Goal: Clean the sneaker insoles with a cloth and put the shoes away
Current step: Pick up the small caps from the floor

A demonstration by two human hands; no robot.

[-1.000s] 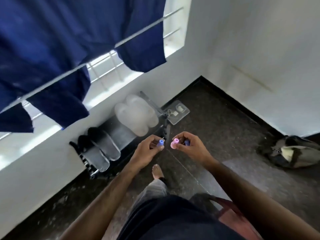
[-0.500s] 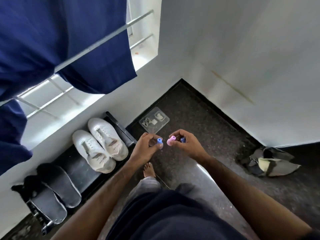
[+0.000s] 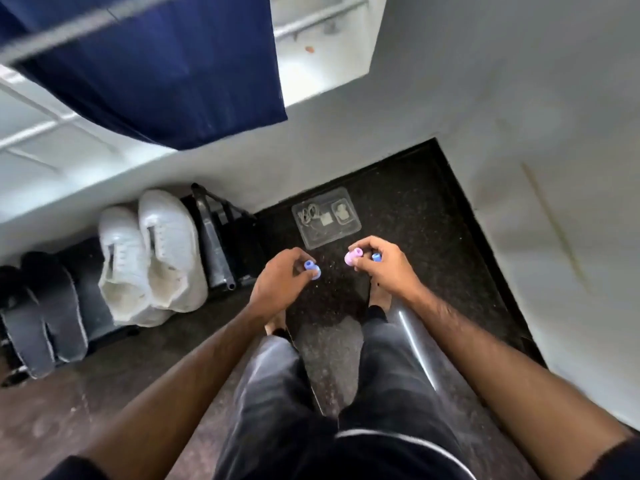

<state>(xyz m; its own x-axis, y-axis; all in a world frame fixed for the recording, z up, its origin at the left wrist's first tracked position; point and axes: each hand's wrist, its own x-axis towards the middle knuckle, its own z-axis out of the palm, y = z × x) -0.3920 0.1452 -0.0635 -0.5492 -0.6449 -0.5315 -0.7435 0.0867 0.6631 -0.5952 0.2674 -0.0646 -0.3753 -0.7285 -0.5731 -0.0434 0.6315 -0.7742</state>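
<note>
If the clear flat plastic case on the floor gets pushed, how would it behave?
The clear flat plastic case lies flat on the dark speckled floor, so it would probably slide, not tip. It looks thin and likely light. The small items inside might shift.

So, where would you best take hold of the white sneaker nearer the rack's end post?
Probably at the heel collar of the right white sneaker, from above on the person's side: its open mouth faces up and toward them, the toe points at the wall, and the other sneaker crowds its left flank.
</note>
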